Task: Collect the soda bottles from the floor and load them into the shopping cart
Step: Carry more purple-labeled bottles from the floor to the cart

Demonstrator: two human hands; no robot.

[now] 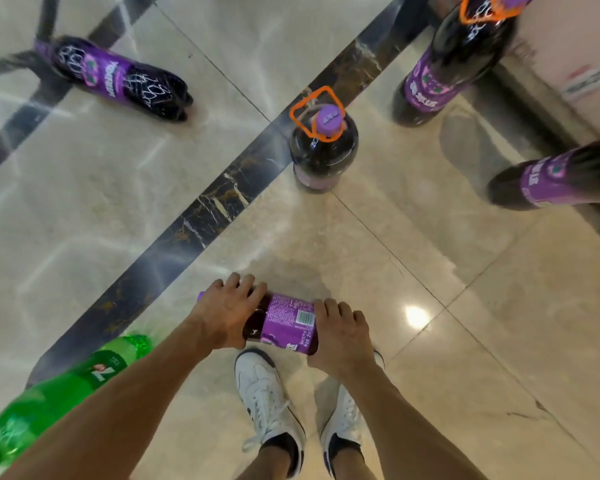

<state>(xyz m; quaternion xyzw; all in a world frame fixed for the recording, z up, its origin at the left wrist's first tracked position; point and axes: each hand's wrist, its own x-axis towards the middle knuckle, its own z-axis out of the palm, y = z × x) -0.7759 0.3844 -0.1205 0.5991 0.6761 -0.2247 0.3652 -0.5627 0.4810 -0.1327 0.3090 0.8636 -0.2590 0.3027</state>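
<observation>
The marble floor (465,341) carries several soda bottles: a green bottle (49,393) lying near left, a lying purple bottle (118,76) far left, and an upright bottle (321,150) with an orange carry ring in the middle. The held bottle (288,320) lies near centre, just beyond the white shoes (264,393). Its long axis runs left to right, purple cap (200,296) pointing left. The left hand (222,317) wraps the neck end and the right hand (340,334) the base end, fingers (329,306) curled and clamped on it. Whether it has left the floor, I cannot tell. Lifting it well probably means keeping it level with both grips firm, since the plastic looks slick. No cart shows.
</observation>
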